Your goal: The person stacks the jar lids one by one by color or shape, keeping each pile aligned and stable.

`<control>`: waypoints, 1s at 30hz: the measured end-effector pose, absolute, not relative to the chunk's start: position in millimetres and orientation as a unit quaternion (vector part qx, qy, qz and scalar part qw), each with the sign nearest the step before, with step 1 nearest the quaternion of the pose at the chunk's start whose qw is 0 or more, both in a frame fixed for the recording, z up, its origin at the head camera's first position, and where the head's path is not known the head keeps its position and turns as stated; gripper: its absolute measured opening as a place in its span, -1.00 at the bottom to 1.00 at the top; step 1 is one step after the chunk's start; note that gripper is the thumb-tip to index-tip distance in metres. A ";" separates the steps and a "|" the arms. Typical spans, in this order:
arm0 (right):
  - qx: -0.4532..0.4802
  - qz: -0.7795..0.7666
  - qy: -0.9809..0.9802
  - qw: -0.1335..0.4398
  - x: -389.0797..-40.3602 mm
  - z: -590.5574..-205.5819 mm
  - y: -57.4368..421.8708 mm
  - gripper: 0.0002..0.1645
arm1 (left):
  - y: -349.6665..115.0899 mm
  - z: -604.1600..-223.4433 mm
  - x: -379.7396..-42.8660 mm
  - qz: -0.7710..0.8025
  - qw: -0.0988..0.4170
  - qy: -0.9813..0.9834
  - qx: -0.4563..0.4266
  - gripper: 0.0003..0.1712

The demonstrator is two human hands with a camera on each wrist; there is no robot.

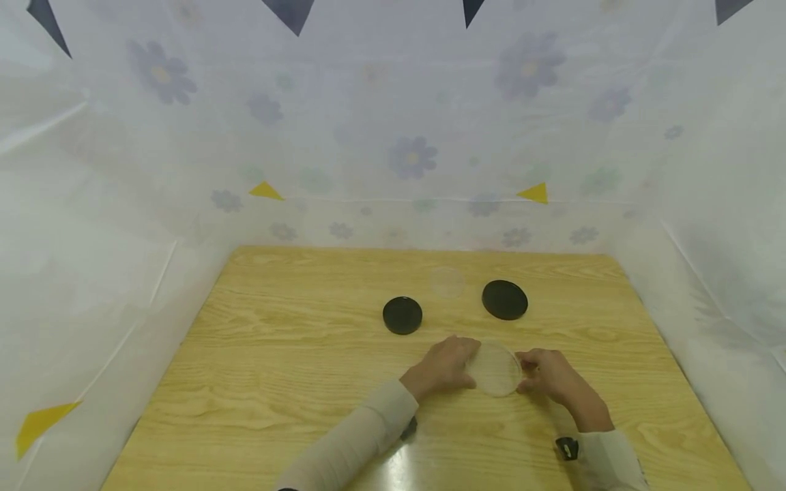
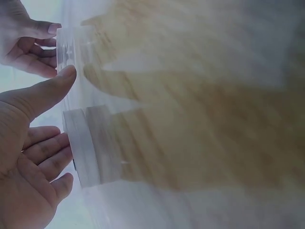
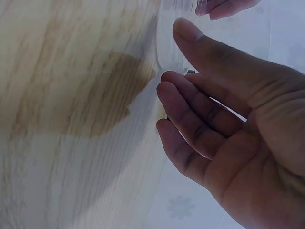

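Note:
My left hand (image 1: 443,365) grips the left rim of a clear round shallow dish (image 1: 494,368), thumb on the near side and fingers on the far side. Across from it, my right hand (image 1: 552,375) holds the right rim with thumb and fingertips. The dish's see-through wall (image 2: 65,90) shows between both hands in the left wrist view. In the right wrist view, the right thumb (image 3: 188,31) lies against the clear wall, and the other fingers curl below it. Whether the dish touches the table cannot be told.
Beyond the hands lie a black round dish or lid (image 1: 402,315) and a larger black one (image 1: 505,300). Between them, farther back, a faint clear disc (image 1: 447,281) lies on the wooden table (image 1: 276,341). Pale flowered sheets (image 1: 368,123) hang around the table.

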State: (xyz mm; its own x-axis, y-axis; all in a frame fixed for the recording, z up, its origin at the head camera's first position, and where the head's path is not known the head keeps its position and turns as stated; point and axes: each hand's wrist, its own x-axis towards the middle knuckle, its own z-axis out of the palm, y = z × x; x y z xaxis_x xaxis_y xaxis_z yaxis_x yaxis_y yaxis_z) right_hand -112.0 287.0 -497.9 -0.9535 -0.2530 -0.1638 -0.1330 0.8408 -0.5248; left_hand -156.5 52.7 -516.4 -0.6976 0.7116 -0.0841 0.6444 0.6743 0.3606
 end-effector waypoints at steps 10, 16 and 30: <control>-0.102 -0.264 0.953 0.108 -113.3 -490.4 283.5 -0.25 | 50.5 -511.6 -157.6 0.159 0.096 0.910 0.370 -0.12; -0.106 -0.258 0.954 0.108 -114.5 -485.2 281.6 -0.27 | 52.3 -513.6 -158.3 0.166 0.097 0.915 0.355 -0.11; -0.120 -0.251 0.957 0.086 -115.6 -469.2 277.2 -0.33 | 51.0 -498.1 -161.6 0.196 0.096 0.914 0.341 -0.08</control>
